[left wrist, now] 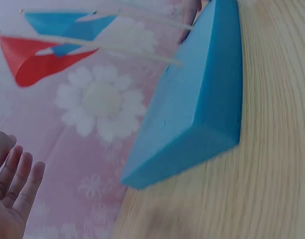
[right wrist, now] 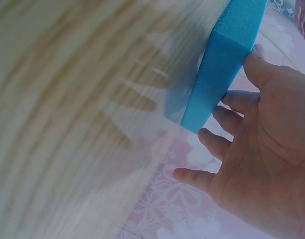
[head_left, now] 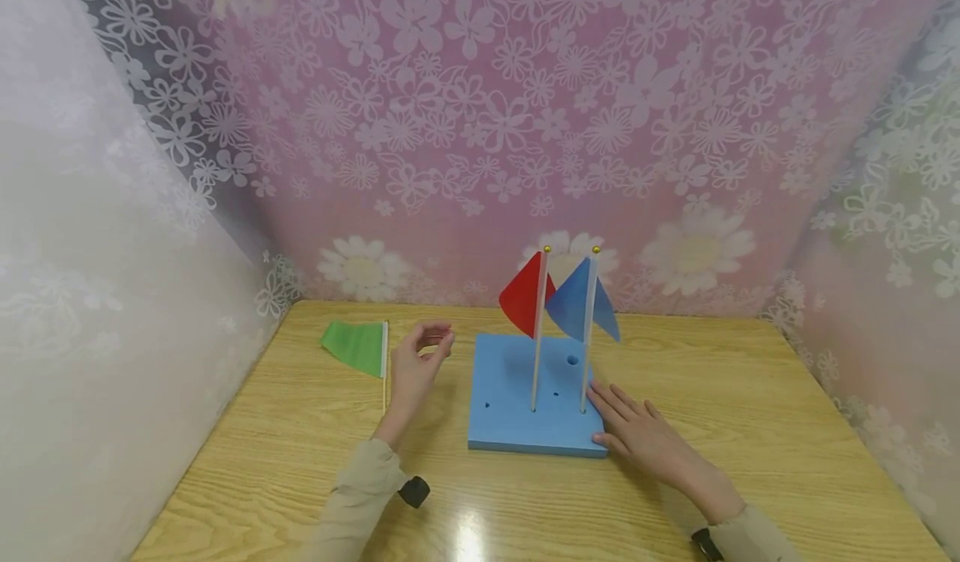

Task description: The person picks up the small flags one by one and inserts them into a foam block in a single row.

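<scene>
A blue foam board [head_left: 498, 370] lies flat, with a red flag [head_left: 521, 297] and a blue flag [head_left: 572, 302] standing upright in it on thin pale sticks. My right hand [head_left: 645, 441] touches the board's right edge, fingers spread and fairly straight. To the left of the board, my left hand [head_left: 415, 370] hovers above the table with softly bent fingers and nothing between them. Just beyond it on the left lies a green flag [head_left: 356, 348], its stick partly hidden by the hand and forearm. In the left wrist view, the left fingers [left wrist: 24, 186] stand apart from the board.
Small holes and one larger hole [head_left: 572, 360] show in the board's top. The wooden table [head_left: 255, 462] reaches back to a pink flowered backdrop [head_left: 450, 128], with pale patterned panels on both sides. A black band [head_left: 414, 491] sits at the left wrist.
</scene>
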A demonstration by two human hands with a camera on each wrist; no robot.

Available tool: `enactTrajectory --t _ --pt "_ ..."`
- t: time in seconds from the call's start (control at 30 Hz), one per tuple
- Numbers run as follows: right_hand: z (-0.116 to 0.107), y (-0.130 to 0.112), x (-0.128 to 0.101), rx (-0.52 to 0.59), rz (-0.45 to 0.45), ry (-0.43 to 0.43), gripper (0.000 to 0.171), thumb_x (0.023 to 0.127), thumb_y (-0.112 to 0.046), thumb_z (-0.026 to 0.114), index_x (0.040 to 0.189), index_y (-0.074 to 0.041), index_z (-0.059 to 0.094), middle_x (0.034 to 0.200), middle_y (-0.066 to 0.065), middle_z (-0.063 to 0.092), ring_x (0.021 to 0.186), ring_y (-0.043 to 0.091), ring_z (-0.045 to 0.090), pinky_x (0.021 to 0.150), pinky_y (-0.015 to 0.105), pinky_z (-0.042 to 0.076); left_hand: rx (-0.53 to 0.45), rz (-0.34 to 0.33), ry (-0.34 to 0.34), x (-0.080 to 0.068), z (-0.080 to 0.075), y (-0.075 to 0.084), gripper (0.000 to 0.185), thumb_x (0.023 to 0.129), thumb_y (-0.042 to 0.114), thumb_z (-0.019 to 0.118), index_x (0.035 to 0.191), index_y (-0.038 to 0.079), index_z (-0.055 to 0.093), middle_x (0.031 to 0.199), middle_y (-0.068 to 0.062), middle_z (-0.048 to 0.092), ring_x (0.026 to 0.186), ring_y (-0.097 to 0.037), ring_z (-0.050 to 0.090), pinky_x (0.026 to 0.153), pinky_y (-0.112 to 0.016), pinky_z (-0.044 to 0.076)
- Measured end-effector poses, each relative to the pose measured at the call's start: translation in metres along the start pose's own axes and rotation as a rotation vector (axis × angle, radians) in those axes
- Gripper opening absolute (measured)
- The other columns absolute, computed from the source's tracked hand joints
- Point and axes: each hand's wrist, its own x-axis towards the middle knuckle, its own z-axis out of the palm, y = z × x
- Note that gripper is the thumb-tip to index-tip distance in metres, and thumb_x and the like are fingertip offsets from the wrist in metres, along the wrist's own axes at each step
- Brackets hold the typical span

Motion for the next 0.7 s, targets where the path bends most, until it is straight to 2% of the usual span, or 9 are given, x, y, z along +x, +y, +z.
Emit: enactTrajectory --t 0.07,0.17,0.27,0.37,0.53,0.7 --pt "0.001 0.001 0.0 0.004 0.003 -0.007 0.065 0.104 -0.04 0.056 0.156 -0.005 0.038 0.161 0.017 0.035 0.145 0.045 0.035 0.104 0.078 0.031 0.009 -0.015 0.01 0.001 -0.015 -0.003 0.024 0.097 0.011 0.07 0.116 -0.003 0.067 0.111 -0.022 0.069 0.098 -0.044 0.067 0.079 -0.048 0.061" --pt "0.001 0.002 0.0 0.011 -0.013 0.016 0.065 0.103 -0.039 0.057 0.156 -0.006 0.039 0.16 0.018 0.036 0.143 0.046 0.036 0.102 0.079 0.031 0.052 -0.059 0.021 0.001 -0.037 -0.01 0.027 0.098 0.012 0.068 0.118 -0.005 0.065 0.112 -0.023 0.067 0.1 -0.045 0.066 0.08 -0.043 0.062" --pt "0.004 0.003 0.0 0.005 -0.036 0.042 0.065 0.103 -0.039 0.058 0.156 -0.007 0.038 0.16 0.017 0.037 0.141 0.047 0.039 0.1 0.079 0.033 0.15 -0.13 0.036 0.0 -0.057 -0.014 0.028 0.1 0.015 0.067 0.12 -0.004 0.064 0.112 -0.021 0.067 0.101 -0.044 0.067 0.079 -0.037 0.062" --pt "0.006 0.004 0.0 0.0 -0.055 0.07 0.065 0.102 -0.039 0.06 0.155 -0.008 0.041 0.158 0.017 0.04 0.139 0.048 0.042 0.097 0.079 0.035 0.23 -0.215 0.033 -0.002 -0.075 -0.019 0.028 0.101 0.015 0.064 0.122 -0.004 0.063 0.114 -0.024 0.067 0.102 -0.044 0.068 0.079 -0.037 0.062" --pt "0.003 0.001 0.0 -0.002 -0.021 0.034 0.065 0.103 -0.039 0.058 0.155 -0.005 0.04 0.16 0.018 0.037 0.143 0.046 0.038 0.101 0.078 0.033 0.307 -0.343 -0.015 -0.005 -0.097 -0.029 0.028 0.101 0.009 0.062 0.124 -0.008 0.061 0.113 -0.029 0.067 0.097 -0.042 0.071 0.078 -0.04 0.063" --pt "0.002 0.0 0.0 -0.01 -0.014 0.023 0.064 0.103 -0.037 0.058 0.155 -0.004 0.04 0.16 0.018 0.037 0.143 0.045 0.038 0.101 0.078 0.034 0.497 -0.378 -0.102 -0.012 -0.108 -0.034 0.024 0.095 0.011 0.067 0.109 -0.008 0.068 0.095 -0.02 0.072 0.075 -0.025 0.073 0.067 -0.034 0.061"
